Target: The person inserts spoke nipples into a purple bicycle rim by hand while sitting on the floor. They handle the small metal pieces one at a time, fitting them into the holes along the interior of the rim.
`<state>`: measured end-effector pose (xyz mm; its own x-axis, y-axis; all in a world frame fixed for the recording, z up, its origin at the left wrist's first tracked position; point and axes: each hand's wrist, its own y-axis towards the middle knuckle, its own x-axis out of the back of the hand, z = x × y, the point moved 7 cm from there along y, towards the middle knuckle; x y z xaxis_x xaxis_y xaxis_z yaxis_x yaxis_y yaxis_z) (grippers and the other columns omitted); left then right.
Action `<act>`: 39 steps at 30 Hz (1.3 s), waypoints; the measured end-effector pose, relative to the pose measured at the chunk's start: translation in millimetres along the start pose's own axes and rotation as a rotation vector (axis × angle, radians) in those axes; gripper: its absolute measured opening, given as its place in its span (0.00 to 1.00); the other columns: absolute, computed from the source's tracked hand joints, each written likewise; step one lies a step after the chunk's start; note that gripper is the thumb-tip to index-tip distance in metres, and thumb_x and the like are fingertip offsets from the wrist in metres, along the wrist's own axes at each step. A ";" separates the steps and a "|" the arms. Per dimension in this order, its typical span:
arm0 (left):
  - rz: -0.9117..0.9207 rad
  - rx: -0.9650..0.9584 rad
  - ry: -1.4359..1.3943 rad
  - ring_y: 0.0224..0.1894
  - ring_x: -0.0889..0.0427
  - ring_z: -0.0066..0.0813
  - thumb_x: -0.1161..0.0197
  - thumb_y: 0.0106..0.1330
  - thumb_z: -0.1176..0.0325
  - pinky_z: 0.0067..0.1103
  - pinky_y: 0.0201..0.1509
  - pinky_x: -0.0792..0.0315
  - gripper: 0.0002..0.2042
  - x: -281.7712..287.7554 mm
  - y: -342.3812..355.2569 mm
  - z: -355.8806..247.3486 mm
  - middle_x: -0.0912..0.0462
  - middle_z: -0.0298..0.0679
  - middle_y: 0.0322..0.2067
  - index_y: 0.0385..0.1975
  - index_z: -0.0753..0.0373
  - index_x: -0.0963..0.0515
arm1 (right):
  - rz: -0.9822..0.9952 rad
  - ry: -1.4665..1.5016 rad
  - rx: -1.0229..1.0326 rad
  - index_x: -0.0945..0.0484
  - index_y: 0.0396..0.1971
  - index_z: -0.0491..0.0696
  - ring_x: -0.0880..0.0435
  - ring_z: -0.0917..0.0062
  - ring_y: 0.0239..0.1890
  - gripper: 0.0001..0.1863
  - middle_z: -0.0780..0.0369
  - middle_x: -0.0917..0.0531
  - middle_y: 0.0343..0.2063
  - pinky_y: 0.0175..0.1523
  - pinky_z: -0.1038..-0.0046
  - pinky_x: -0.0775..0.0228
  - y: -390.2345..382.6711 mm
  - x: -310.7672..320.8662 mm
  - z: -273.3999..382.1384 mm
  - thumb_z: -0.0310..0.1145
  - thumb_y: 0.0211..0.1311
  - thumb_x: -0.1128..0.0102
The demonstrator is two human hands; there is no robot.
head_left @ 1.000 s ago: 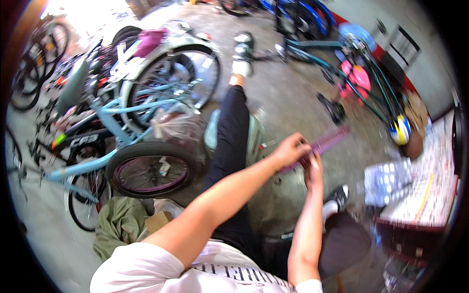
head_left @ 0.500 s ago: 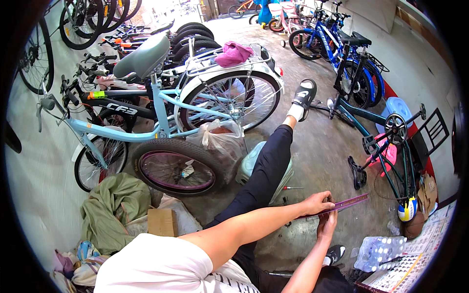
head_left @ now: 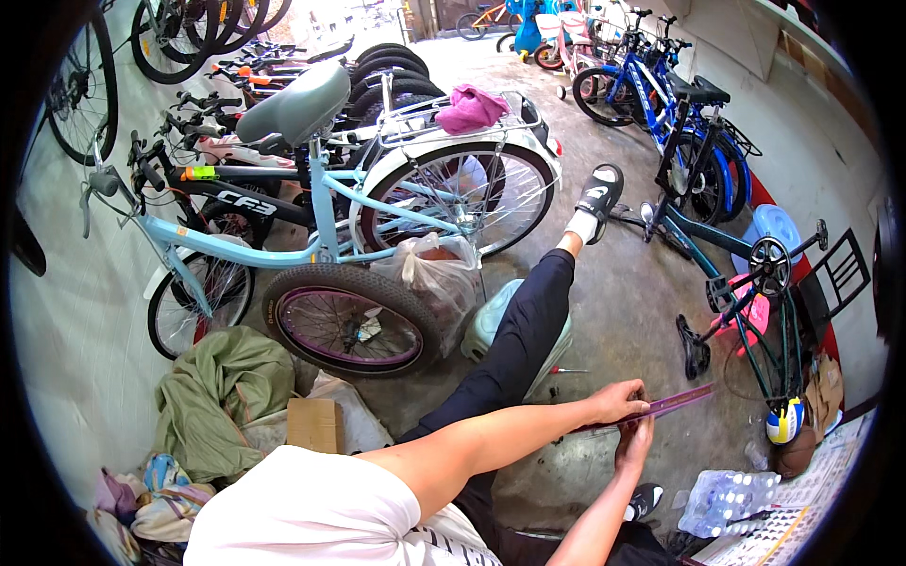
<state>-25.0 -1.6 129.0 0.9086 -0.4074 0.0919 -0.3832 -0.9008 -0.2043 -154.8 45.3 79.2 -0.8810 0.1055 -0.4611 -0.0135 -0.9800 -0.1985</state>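
Observation:
A purple metal bicycle rim [head_left: 681, 400], seen almost edge-on, is held level above the floor by both hands. My left hand [head_left: 620, 402] grips its near edge from above, thumb and fingers closed together. Just below, my right hand [head_left: 634, 440] closes on the rim from underneath, its fingertips close to the left hand. The rim's far end sticks out to the right beyond my fingers; the part behind my hands is mostly hidden. On the floor past my left forearm lies a screwdriver [head_left: 569, 371] with a red handle.
A light blue bicycle [head_left: 326, 217] stands at left, with a loose purple-rimmed wheel [head_left: 351, 319] leaning before it. My outstretched leg crosses a pale green container [head_left: 493, 319]. A dark green bike frame [head_left: 700, 239], bottled water pack [head_left: 727, 503] and ball [head_left: 785, 421] are at right.
The view has shifted slightly, so the surroundings sit a little farther right. Both hands keep their hold on the rim, with only a slight change in finger position.

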 end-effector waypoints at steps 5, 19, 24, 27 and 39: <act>0.006 -0.012 0.029 0.43 0.16 0.26 0.32 0.73 0.59 0.29 0.49 0.23 0.14 -2.1 -1.2 0.2 0.13 0.39 0.40 0.50 0.60 0.20 | 0.039 0.057 0.031 0.29 0.71 0.49 0.20 0.74 0.63 0.26 0.62 0.21 0.65 0.62 0.67 0.26 -6.3 -2.0 0.6 0.47 0.83 0.50; 0.012 -0.049 -0.027 0.47 0.16 0.32 0.33 0.73 0.58 0.31 0.53 0.24 0.15 -3.2 -1.1 9.5 0.13 0.41 0.44 0.52 0.60 0.20 | 0.030 0.051 0.047 0.30 0.72 0.49 0.20 0.72 0.63 0.27 0.62 0.22 0.66 0.64 0.66 0.27 -6.1 -5.8 -0.6 0.47 0.82 0.49; 0.024 -0.003 -0.070 0.48 0.14 0.37 0.31 0.72 0.56 0.33 0.54 0.24 0.16 -2.5 -1.7 9.5 0.12 0.44 0.44 0.51 0.59 0.20 | -0.006 -0.027 0.005 0.31 0.72 0.48 0.20 0.71 0.64 0.27 0.59 0.23 0.67 0.65 0.65 0.27 -1.1 0.4 -0.6 0.45 0.82 0.49; 0.006 -0.018 -0.029 0.49 0.14 0.36 0.31 0.71 0.56 0.33 0.54 0.24 0.16 -2.8 -4.3 4.0 0.12 0.43 0.44 0.51 0.59 0.20 | 0.016 0.038 0.012 0.31 0.73 0.48 0.20 0.71 0.65 0.27 0.59 0.22 0.66 0.65 0.66 0.27 -7.3 -3.5 3.1 0.46 0.82 0.49; 0.008 -0.026 -0.083 0.48 0.14 0.34 0.31 0.72 0.58 0.32 0.55 0.23 0.15 -2.6 -7.6 7.1 0.12 0.42 0.43 0.50 0.60 0.19 | 0.036 0.068 0.008 0.31 0.72 0.47 0.21 0.70 0.65 0.27 0.59 0.23 0.67 0.67 0.64 0.28 -6.3 3.6 -4.6 0.44 0.81 0.48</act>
<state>-23.3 7.4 123.4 0.9156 -0.4019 0.0090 -0.3939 -0.9015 -0.1791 -155.7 52.6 74.8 -0.8470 0.0806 -0.5255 0.0142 -0.9846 -0.1740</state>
